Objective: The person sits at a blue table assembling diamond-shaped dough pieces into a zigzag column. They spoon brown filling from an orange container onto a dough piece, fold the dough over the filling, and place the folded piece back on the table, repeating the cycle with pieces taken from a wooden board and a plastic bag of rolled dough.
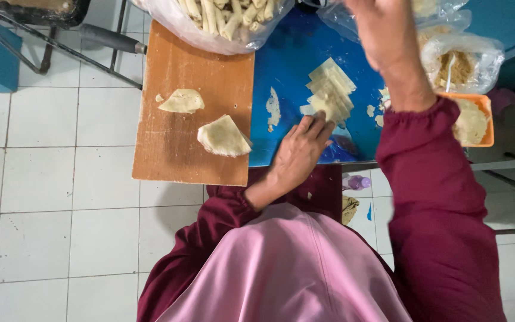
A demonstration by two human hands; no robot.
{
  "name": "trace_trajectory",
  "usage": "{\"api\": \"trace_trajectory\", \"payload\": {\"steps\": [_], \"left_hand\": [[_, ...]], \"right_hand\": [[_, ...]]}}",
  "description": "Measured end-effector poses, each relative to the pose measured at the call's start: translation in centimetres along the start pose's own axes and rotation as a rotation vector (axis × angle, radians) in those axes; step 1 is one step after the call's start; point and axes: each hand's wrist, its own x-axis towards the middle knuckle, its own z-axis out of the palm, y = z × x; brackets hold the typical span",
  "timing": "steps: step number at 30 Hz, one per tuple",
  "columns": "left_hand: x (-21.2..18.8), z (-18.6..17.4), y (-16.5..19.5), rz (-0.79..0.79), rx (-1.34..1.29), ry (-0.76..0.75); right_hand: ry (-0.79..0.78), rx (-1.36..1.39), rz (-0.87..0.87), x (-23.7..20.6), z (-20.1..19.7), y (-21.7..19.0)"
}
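Matt wooden board (180, 65), glossy blue tabletop (293, 65)

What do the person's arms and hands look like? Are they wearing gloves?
No gloves: both the left hand and the right hand are bare. Each arm wears a long dark maroon sleeve gathered at the wrist. No rings or watch show.

I saw the wrapper stack (331, 90) lying on the table (287, 65), right of the wooden board (198, 59) bearing two folded pieces (223, 136).
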Motion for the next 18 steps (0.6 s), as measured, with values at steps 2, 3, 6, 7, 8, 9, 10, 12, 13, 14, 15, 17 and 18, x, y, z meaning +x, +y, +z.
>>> {"api": "trace_trajectory", "payload": {"steps": [2,3,6,7,8,9,10,12,13,14,15,17,18], "left_hand": [[0.1,0.0,-0.1,0.009,-0.007,0.001],[0.0,0.0,-0.2,0.010,-0.021,-0.001],[-0.1,0.0,-0.4,0.011,-0.058,-0.007],[-0.1,0.0,-0.4,0.010,-0.063,-0.011],[-0.2,0.0,-0.5,0.012,-0.067,-0.016],[-0.1,-0.1,-0.6,0.011,-0.055,-0.036],[-0.1,-0.1,-0.6,0.008,-0.042,-0.057],[-0.2,-0.2,-0.6,0.004,-0.037,-0.083],[-0.2,-0.3,-0.6,0.000,-0.044,-0.086],[-0.1,-0.4,-0.7,-0.005,-0.048,-0.083],[0.0,-0.5,-0.7,-0.010,-0.033,-0.079],[-0.1,-0.6,-0.6,-0.035,-0.005,-0.078],[-0.2,-0.7,-0.6,-0.029,0.008,-0.077]], "right_hand": [[0.048,-0.053,-0.016,0.2,-1.4,-0.4],[0.077,-0.083,-0.018,-0.4,-2.8,-0.7],[0.167,-0.179,-0.018,-3.1,-7.8,-1.5],[0.153,-0.195,-0.039,-4.1,-8.9,-1.5],[0.140,-0.211,-0.062,-5.2,-10.0,-1.4],[0.082,-0.212,-0.107,-6.6,-11.9,-2.0],[0.056,-0.319,-0.124,-7.8,-13.1,-2.1],[0.039,-0.639,-0.135,-10.5,-15.4,-2.3],[0.045,-0.778,-0.101,-11.5,-16.1,-1.9],[0.047,-0.918,-0.066,-12.4,-16.8,-1.5],[0.051,-0.982,-0.003,-13.2,-17.2,-0.8],[0.061,-1.045,0.175,-14.1,-17.6,0.8],[0.072,-1.043,0.283,-14.0,-17.2,1.9]]}}
